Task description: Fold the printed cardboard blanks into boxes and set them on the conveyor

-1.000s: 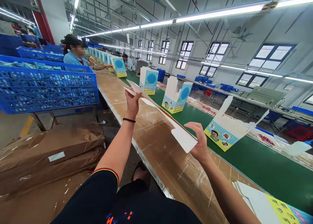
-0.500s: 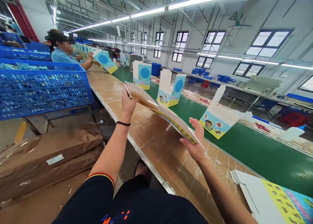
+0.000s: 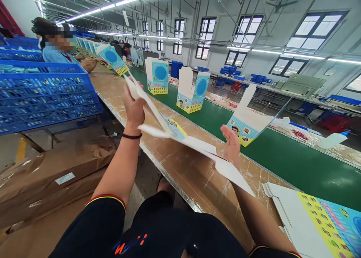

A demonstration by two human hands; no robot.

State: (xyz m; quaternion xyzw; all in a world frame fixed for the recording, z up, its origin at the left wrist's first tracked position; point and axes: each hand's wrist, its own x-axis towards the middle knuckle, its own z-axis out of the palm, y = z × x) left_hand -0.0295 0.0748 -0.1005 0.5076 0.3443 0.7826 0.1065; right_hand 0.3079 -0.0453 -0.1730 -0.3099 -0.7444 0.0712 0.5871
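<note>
A printed cardboard box (image 3: 176, 128), partly unfolded with white flaps sticking out, is held above the brown-covered worktable. My left hand (image 3: 134, 105) is closed on its upper left edge. At the box's right end is my right hand (image 3: 231, 147), with fingers stretched out and together, the palm against or just behind a white flap; exact contact is partly hidden. Just beyond that hand, a box with raised panels (image 3: 245, 128) stands on the green conveyor belt (image 3: 299, 167). A stack of flat boxes (image 3: 304, 222) lies at my lower right.
Two upright open boxes, one nearer (image 3: 193, 90) and one farther (image 3: 158, 77), stand on the belt. A co-worker (image 3: 60, 55) handles another box (image 3: 111, 58) at far left. Blue crates (image 3: 45, 100) and brown wrapped bundles (image 3: 62, 175) sit left of the worktable (image 3: 180, 171).
The flat box has opened out, its panels and flaps spreading apart. My left hand has moved left and up; my right hand has straightened its fingers. The view has shifted slightly.
</note>
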